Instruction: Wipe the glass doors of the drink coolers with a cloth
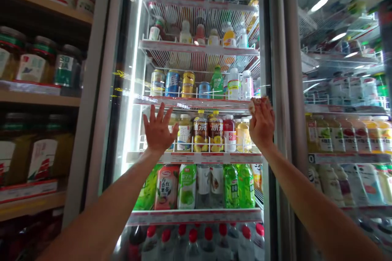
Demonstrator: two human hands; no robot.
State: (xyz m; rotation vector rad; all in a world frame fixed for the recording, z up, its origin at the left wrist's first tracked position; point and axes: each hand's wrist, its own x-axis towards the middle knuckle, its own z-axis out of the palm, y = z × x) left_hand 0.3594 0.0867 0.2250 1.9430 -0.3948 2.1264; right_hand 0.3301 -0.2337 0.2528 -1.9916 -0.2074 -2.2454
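Both of my arms reach forward to the glass door of a lit drinks fridge. My left hand is spread, fingers apart, at the glass on the left, with nothing in it. On the right side of the door, my right hand presses a crumpled cloth to the glass near the door's edge. Most of the cloth is hidden under the fingers. Behind the door, between the hands, stand iced tea bottles with yellow caps. Cans and a green bottle occupy the shelf above.
Wooden shelves with jars flank the fridge on the left. A second glass-fronted fridge section with bottles stands to the right, past a metal frame. Large green bottles and red-capped bottles fill the lower shelves.
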